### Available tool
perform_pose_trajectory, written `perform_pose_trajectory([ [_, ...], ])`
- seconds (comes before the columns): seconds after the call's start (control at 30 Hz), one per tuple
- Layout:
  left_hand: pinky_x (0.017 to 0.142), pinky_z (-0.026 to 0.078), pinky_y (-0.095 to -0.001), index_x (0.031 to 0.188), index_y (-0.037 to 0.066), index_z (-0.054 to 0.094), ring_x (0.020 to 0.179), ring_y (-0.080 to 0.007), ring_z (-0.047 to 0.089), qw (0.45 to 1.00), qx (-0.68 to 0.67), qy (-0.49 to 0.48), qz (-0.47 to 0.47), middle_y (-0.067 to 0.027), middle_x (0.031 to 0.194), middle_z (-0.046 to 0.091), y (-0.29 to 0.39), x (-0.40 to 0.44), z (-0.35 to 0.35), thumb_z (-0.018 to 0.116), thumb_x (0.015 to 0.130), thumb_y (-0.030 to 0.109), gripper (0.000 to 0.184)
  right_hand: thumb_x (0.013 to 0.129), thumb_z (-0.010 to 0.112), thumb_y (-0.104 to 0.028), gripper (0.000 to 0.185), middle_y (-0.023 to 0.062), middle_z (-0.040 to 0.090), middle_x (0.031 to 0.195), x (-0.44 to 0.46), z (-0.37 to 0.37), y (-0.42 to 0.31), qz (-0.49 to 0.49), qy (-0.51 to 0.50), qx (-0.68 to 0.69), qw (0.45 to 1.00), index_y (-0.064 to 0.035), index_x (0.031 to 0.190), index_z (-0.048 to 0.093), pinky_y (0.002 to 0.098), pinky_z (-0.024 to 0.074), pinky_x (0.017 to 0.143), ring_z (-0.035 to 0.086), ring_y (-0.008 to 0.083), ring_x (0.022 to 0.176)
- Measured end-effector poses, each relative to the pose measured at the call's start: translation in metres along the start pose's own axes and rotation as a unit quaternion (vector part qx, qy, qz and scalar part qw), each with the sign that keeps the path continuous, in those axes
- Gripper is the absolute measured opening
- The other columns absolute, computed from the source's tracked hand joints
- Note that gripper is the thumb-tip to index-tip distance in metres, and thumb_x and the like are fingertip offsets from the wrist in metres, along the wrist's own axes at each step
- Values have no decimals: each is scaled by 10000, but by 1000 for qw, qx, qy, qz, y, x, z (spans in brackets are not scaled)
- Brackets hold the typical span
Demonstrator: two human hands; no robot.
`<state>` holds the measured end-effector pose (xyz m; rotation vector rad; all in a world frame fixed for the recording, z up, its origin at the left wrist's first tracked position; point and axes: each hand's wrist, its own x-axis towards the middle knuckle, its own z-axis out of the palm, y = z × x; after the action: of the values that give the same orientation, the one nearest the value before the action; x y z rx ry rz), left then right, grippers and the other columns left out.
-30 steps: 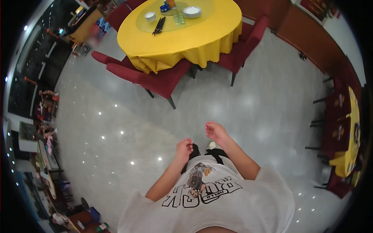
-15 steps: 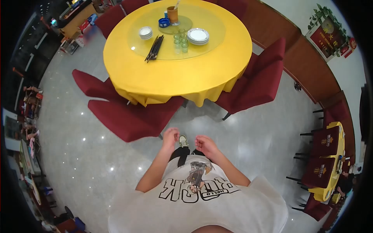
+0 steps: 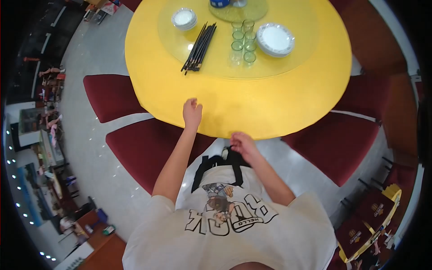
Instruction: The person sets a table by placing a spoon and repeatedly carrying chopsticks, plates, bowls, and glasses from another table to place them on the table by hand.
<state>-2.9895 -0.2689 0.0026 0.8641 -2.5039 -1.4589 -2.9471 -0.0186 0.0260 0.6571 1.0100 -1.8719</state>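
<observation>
Left hand (image 3: 192, 115) over round, yellow-clothed desk (image 3: 292, 99), empty, loosely curled; nearest the thin black chopsticks (image 3: 201, 47), beside clear green glasses (image 3: 249, 45) and white patterned plates (image 3: 275, 39). Right hand (image 3: 243, 145) by near rim, half-curled, nothing visible held.

Noted on one round yellow surface (image 3: 234, 103): one stack of small white dishes (image 3: 184, 19), one stack of larger plates (image 3: 275, 40), one blue container (image 3: 219, 3), and at least seven glasses (image 3: 249, 46). Black chopsticks (image 3: 199, 48) form one group, individual count indeterminable. Red chairs (image 3: 157, 150) around it number at least four.
</observation>
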Motion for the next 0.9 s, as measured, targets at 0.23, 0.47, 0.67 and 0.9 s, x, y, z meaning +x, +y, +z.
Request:
perform_pose_trajectory([
  [0.23,882,397,-417,1156,-19,483,997,-350,475,951,275,125,65,-190,1053,507,68,103,14,695,675,257,594,868,481,-140,152,46,606,830,58,-6,-49,-18,43,-90,995,-57,977,547,254,471,632,586,121,745],
  [0.47,900,389,-435,1235,-6,406,1082,-331,446,916,399,35,1,-182,1187,455,80,176,35,713,626,359,773,869,471,-122,140,88,630,767,95,-9,-45,-22,59,-164,984,-44,964,538,237,467,534,615,142,637],
  [0.67,842,446,-427,1200,-7,433,1027,-336,478,900,434,-36,-32,-172,1094,480,79,189,38,692,629,401,748,872,469,-125,138,108,639,745,94,-4,-55,4,59,-168,984,-39,947,546,244,468,502,630,156,611],
  [0.9,771,474,-430,1119,-11,457,968,-340,499,921,388,14,-24,-169,1021,483,77,130,55,702,637,356,654,848,533,-71,196,118,647,822,112,8,-52,-153,58,-283,945,16,1023,552,258,496,640,640,180,718],
])
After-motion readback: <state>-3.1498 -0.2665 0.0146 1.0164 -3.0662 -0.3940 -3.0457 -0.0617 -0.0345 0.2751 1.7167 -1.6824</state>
